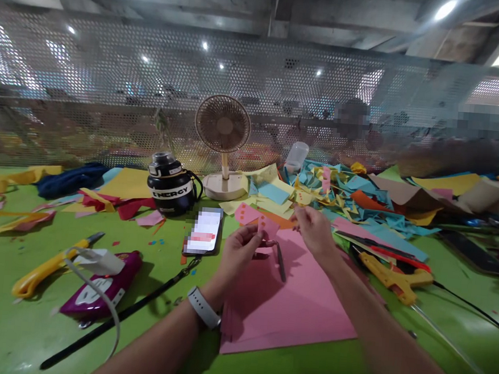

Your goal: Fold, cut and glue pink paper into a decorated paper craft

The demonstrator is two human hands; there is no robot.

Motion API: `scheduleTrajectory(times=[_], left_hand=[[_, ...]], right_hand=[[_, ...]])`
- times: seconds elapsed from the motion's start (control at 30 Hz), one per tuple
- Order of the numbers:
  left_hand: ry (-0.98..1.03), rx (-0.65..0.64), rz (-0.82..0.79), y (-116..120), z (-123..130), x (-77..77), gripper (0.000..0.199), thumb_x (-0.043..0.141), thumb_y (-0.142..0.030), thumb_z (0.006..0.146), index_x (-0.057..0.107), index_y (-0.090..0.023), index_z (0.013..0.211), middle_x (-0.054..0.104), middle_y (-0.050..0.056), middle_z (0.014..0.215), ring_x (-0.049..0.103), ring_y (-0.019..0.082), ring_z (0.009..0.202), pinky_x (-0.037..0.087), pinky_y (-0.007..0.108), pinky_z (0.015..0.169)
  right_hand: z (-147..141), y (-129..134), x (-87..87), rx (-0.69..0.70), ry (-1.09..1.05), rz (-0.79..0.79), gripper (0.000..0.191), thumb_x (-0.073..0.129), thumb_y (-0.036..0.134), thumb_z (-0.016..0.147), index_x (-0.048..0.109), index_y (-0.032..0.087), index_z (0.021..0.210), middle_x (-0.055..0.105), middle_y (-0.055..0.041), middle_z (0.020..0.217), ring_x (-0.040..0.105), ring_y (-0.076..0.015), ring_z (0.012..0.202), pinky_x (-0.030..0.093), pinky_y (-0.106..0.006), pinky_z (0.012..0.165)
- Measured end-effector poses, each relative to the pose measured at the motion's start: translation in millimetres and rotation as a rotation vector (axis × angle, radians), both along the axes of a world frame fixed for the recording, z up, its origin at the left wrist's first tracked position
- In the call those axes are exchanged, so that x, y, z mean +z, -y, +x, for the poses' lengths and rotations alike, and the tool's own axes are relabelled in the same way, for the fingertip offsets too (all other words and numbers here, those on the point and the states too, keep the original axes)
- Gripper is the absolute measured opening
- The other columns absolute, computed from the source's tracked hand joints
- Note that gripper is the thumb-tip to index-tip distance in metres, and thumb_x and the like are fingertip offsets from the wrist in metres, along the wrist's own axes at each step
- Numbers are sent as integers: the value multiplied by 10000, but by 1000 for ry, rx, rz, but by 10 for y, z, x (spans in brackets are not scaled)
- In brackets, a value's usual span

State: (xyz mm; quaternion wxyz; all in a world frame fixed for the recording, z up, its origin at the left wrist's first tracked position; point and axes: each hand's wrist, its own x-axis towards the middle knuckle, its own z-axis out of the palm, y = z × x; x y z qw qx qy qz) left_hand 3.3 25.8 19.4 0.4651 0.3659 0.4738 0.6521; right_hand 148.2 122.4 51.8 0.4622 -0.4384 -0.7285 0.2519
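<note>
My left hand (240, 252), with a pale watch band on the wrist, pinches a small pink paper piece (269, 227) that carries orange dots. A thin dark metal tool (280, 262) hangs at the same fingers, slanting down over a stack of pink paper sheets (296, 313); its exact kind is unclear. To the right, my right hand (314, 232) is raised above the stack's far edge, its thumb and fingertips pressed together. What they hold, if anything, is too small to make out. Just beyond them is a yellow paper piece with orange dots (304, 197).
Left lie a phone (203, 232), a purple case (101, 290), a yellow-handled cutter (51, 267) and a black strap (125, 312). A black bottle (170, 190) and fan (223, 125) stand behind. Right are a yellow glue gun (392, 277) with its cord and heaped paper scraps (352, 188).
</note>
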Motion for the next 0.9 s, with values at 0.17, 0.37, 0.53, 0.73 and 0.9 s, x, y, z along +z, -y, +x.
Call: scheduleTrajectory(times=[0.17, 0.37, 0.53, 0.73, 0.9], left_hand=[[15, 0, -9, -30, -16, -17, 426, 760, -496, 634, 615, -168, 864, 660, 29, 800, 701, 214, 773, 512, 212, 515], [52, 0, -7, -12, -2, 29, 422, 769, -458, 633, 609, -170, 898, 661, 15, 778, 706, 212, 776, 510, 215, 523], [76, -11, -24, -7, -3, 26, 423, 782, -429, 633, 607, -168, 915, 673, 23, 794, 707, 207, 772, 517, 217, 536], [98, -17, -35, -15, -12, 3, 459, 801, -437, 609, 601, -169, 923, 682, 27, 802, 712, 213, 756, 520, 234, 555], [129, -52, -53, -25, -19, -10, 458, 816, -443, 587, 607, -158, 879, 674, 21, 800, 713, 200, 742, 521, 230, 573]], right_hand=[[28, -27, -28, -34, -2, -25, 509, 432, 584, 844, 422, 232, 475, 493, 19, 406, 500, -135, 416, 382, -263, 502], [19, -146, -138, 49, -85, -7, 345, 538, 538, 784, 582, 199, 730, 687, -51, 720, 632, -193, 665, 470, -301, 615], [-47, -121, -201, 118, -82, 5, 328, 518, 507, 818, 618, 199, 766, 711, -71, 816, 649, -212, 807, 475, -338, 756], [-88, -75, -236, 93, -152, 0, 389, 594, 546, 744, 602, 179, 873, 679, -92, 890, 621, -202, 798, 486, -325, 739], [-140, -13, -240, 197, -190, -110, 427, 529, 577, 787, 622, 161, 819, 672, -67, 806, 611, -186, 769, 473, -307, 741]])
